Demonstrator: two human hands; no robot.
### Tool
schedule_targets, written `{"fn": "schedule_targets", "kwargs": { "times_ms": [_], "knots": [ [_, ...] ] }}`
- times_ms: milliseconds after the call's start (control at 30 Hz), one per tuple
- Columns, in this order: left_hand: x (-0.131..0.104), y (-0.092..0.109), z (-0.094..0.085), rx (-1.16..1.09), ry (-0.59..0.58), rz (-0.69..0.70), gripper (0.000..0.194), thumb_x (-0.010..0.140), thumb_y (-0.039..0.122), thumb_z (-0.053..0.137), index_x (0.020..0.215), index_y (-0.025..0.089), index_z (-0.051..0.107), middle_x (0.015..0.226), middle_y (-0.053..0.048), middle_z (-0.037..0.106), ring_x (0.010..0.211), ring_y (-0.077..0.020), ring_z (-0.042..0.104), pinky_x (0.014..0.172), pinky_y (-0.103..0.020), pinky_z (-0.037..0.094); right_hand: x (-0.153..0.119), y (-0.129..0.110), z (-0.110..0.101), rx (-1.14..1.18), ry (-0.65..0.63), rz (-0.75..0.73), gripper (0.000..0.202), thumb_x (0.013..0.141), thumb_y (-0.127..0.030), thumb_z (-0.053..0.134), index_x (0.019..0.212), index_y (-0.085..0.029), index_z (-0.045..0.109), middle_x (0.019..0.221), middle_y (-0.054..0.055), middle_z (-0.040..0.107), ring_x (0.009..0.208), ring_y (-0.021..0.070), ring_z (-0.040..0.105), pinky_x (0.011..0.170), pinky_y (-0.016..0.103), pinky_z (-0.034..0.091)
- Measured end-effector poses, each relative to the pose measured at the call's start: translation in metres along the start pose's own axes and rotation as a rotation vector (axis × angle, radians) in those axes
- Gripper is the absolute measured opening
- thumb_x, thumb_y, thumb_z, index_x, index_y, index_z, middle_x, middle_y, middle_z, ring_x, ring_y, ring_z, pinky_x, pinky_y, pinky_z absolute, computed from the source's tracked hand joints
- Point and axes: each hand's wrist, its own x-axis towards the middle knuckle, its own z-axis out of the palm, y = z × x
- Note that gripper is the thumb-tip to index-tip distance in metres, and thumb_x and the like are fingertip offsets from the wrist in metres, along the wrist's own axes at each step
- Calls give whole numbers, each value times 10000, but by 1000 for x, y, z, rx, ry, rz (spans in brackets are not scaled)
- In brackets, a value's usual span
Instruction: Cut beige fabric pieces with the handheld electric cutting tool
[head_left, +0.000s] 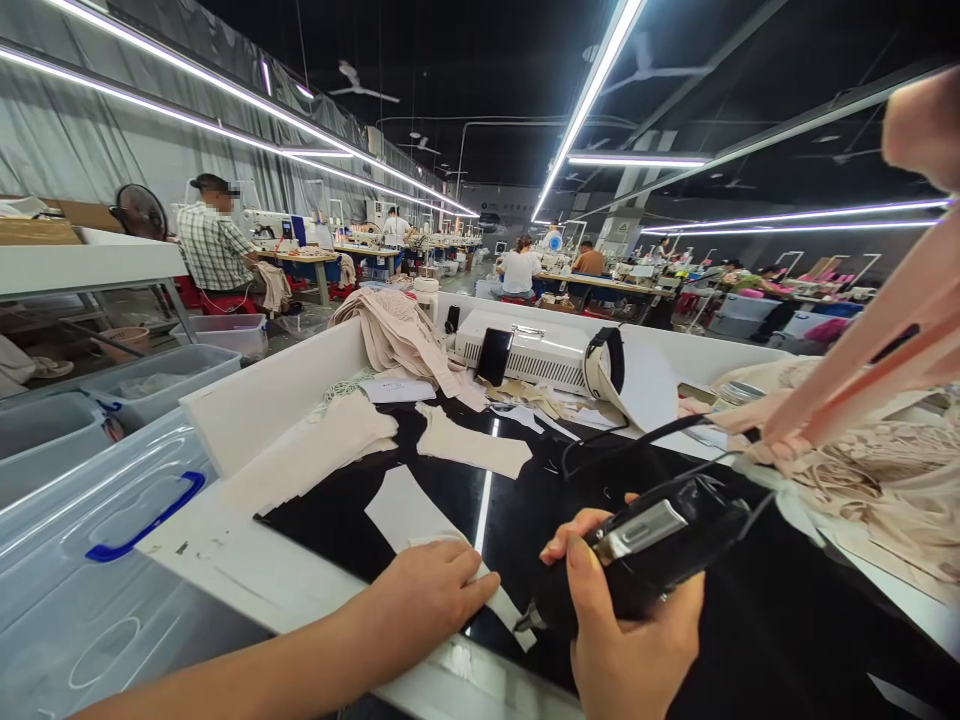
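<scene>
My right hand [634, 620] is wrapped round a black corded tool [675, 540] with a metal plate on its side. The tool's narrow tip touches the near end of a white cut piece [409, 510] on the black tabletop [322, 525]. Resting on that piece, my left hand [439, 590] presses it down, palm lowered and fingers fairly straight. Beyond it lies a cream fabric piece [472, 445]. To the left is a stack of pale cut pieces [315, 450].
A pile of pink fabric strips [397, 335], a phone [495, 357] and a white vented box [540, 355] stand at the back. More pale fabric [892, 490] lies right. Clear plastic bins [150, 580] are left. Several people sit at sewing tables farther off.
</scene>
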Motion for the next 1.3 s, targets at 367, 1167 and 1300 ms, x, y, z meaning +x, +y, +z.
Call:
{"fn": "schedule_targets", "kwargs": {
  "times_ms": [367,1167,1300],
  "knots": [
    [-6,11,3,96,-20,-11,286,1025,226,600,1309,247,571,1217,-146,670,1145,-288,660,923,-428,580,1,-2,1,3,-10,-9,325,786,-254,833,988,-244,579,816,-27,695,599,151,659,604,314,583],
    [-9,23,6,63,32,-39,387,977,218,655,1352,197,560,1332,-235,624,1244,-336,631,1018,-443,535,21,-6,18,153,69,104,582,729,-244,871,1228,-287,575,767,-73,683,588,126,633,597,304,596],
    [-9,24,4,35,7,-39,434,951,218,679,1362,182,545,1362,-243,605,1281,-341,605,1048,-448,517,20,1,19,150,39,117,574,747,-241,866,1230,-281,559,774,-74,680,583,125,629,599,312,593]
  ]
}}
